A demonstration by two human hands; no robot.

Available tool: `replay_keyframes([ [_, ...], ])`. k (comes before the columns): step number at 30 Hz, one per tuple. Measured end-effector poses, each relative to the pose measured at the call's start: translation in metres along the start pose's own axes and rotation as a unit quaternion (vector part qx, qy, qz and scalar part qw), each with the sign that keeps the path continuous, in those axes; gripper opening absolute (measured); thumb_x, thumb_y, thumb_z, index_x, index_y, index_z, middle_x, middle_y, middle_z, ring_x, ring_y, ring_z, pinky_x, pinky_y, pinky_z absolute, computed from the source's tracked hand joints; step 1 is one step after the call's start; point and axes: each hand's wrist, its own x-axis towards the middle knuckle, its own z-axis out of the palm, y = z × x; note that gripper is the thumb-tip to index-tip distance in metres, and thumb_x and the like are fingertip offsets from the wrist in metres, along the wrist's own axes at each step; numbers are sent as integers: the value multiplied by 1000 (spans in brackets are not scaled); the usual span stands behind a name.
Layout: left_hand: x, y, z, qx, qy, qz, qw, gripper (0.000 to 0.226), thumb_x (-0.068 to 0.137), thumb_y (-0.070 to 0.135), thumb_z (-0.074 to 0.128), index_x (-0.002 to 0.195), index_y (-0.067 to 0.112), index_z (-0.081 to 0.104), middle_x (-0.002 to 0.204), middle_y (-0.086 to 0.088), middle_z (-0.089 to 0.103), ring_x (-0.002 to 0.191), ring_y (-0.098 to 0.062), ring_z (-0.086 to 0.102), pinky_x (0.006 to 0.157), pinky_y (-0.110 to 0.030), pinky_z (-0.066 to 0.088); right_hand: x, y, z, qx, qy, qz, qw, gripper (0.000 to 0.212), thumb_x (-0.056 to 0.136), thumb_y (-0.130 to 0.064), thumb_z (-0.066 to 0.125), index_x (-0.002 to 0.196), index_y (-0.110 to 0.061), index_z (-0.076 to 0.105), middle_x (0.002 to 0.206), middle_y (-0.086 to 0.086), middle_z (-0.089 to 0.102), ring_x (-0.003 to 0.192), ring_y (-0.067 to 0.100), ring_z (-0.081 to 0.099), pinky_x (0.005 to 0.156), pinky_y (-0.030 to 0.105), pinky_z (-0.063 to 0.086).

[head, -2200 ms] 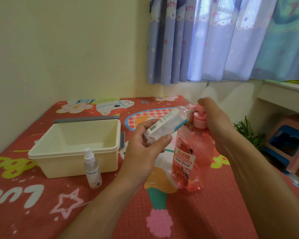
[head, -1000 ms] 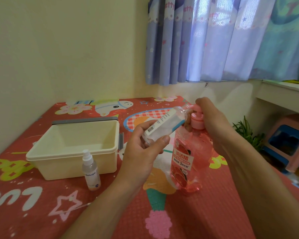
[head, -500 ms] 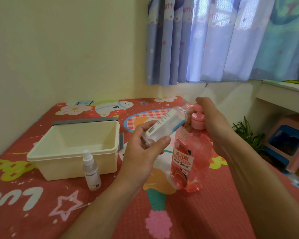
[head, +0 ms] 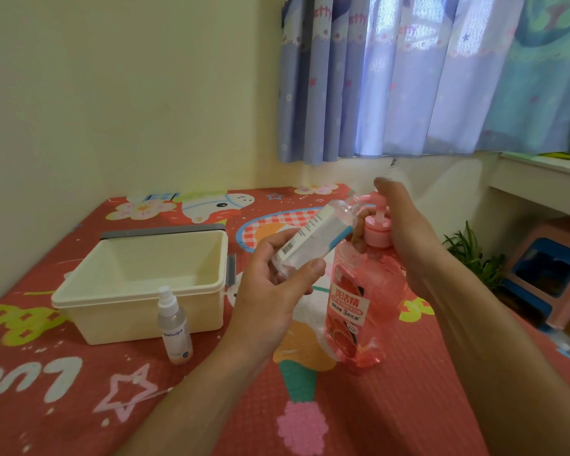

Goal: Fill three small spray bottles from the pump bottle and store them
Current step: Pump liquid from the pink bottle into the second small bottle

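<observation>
Bare left hand [head: 270,291], bare right hand [head: 405,232], bare forearms [head: 195,406], short thumbnail [head: 317,266]

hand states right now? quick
Left hand: holds the small bottle, tilted.
Right hand: fingers curled round the pump bottle head.

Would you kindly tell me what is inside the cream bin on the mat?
The cream bin shows only bare inner walls and floor, with nothing visible in it. Its near wall hides the front strip of the floor.
</observation>
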Motion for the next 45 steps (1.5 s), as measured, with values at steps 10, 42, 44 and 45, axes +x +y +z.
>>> replay_keyframes([
  [10,0,0,1,1,6,-3,1000,37,81,11,73,105,35,59,109,-5,67,93,-25,67,70,-18,55,1,1,-2,-17,-6,-19,1000,55,98,-39,34,76,4,60,61,20,51,53,22,43,49,27,34],
  [42,-1,5,2,2,3,-4,1000,35,83,11,71,106,34,59,109,-7,68,84,-12,66,66,-15,52,1,0,0,-8,-4,-7,1000,45,96,-38,35,81,-4,60,69,23,52,53,20,46,51,29,33],
  [44,-1,5,2,3,5,-4,1000,36,82,9,72,104,35,60,106,-3,68,81,-10,65,66,-16,53,1,-1,0,-16,-3,-17,1000,39,96,-34,34,86,-7,60,67,22,48,49,18,42,45,24,32],
  [45,-1,5,2,4,6,-5,1000,36,82,9,72,103,36,60,104,-2,68,80,-10,65,66,-16,53,0,-1,0,-14,0,-17,1000,37,96,-35,35,86,-8,59,65,22,48,49,18,41,45,25,33],
])
